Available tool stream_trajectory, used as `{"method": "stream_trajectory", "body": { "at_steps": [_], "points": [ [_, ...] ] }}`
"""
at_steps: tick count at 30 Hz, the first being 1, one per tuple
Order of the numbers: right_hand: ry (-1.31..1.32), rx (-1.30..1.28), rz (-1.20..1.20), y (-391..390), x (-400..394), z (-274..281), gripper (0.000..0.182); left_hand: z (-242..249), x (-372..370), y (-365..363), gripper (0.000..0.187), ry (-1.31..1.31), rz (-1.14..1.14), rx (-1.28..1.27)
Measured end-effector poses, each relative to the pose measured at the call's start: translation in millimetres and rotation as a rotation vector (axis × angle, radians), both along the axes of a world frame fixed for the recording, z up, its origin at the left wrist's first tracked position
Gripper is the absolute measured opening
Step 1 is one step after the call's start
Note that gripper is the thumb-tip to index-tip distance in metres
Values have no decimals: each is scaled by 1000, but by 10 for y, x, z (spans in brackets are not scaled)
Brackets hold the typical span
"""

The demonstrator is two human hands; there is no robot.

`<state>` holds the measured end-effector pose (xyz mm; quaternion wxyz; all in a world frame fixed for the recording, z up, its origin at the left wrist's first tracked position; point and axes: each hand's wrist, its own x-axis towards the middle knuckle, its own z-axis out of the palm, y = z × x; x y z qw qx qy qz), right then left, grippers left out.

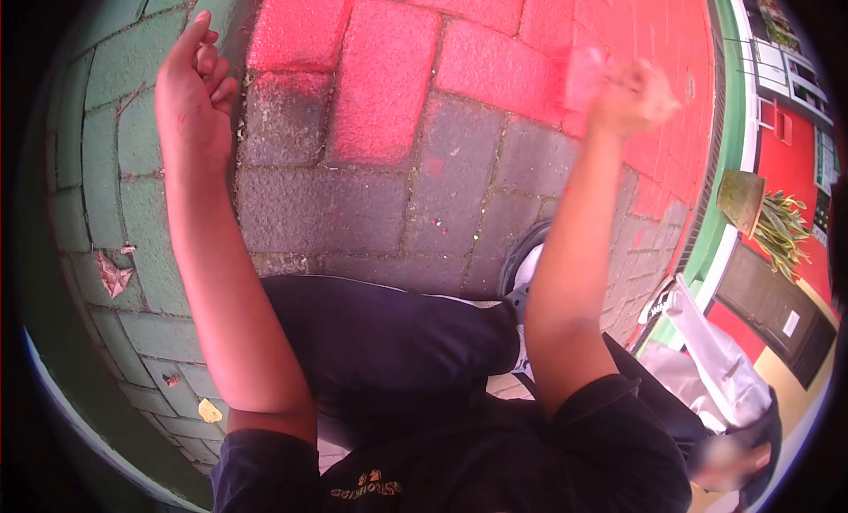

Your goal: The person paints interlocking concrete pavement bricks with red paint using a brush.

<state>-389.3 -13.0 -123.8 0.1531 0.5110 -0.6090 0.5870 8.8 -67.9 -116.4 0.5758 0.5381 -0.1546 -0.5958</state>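
Note:
My right hand [634, 98] is raised over the paving at upper right, smeared by motion, its fingers closed. At its left side shows a blurred pink paint-coloured thing [583, 78], too smeared to name for certain. My left hand [199, 93] hovers at upper left near the green pavers [110, 142], holding nothing, with one finger stretched out and the others loosely curled. Between the hands lie pavers coated in bright red-pink paint [389, 71]. Closer to my knees the pavers are bare grey [322, 208], with a ragged paint edge and a few small pink spots.
My dark-clothed leg [397, 336] and shoe [527, 266] are below. Dry leaves [113, 274] lie on the green pavers. A potted plant [740, 202] stands at right by a green kerb. Another person in a light grey garment [720, 354] is at lower right.

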Motion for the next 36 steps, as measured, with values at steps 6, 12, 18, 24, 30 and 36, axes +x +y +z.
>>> {"method": "stream_trajectory", "body": {
  "at_steps": [6,12,18,24,30,36],
  "points": [
    [-849,67,691,-123,1197,389,32,-36,17,2,20,-31,-42,-14],
    [-977,66,322,4,474,206,33,26,37,12,20,4,23,-1],
    [-263,116,201,226,-65,90,15,18,3,9,20,13,-19,-12],
    [-345,156,576,-21,1646,256,14,-9,10,1,21,-44,-29,7],
    [-884,-62,790,-453,1269,399,28,30,59,3,23,6,16,44],
    [-456,63,475,-264,1570,-160,23,3,49,5,22,-61,-31,1]
  ]
}}
